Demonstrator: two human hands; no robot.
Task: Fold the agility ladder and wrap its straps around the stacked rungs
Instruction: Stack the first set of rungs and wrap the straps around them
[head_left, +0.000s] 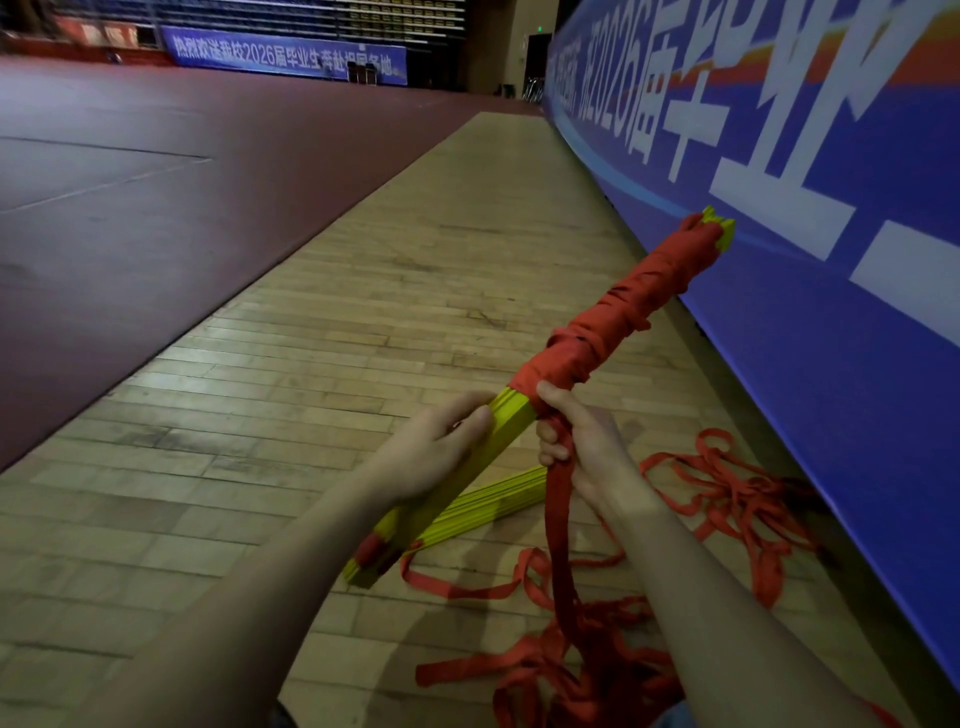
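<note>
At the far left a dark red sports mat (156, 208) covers the ground beside a pale wooden plank floor (363, 322). The left hand (436, 447) curls its fingers over the bare lower part of a stacked bundle of flat yellow plastic rungs (498, 441), held tilted above the floor. Just right of it, the right hand (576, 441) grips a red fabric strap (561, 519) where it meets the bundle. The bundle's upper part is wound in red strap (623, 322) up to the yellow tips. A second yellow rung stack (498, 504) lies on the floor beneath. Loose red straps (727, 493) sprawl beside a blue banner wall (831, 338) with white lettering.
</note>
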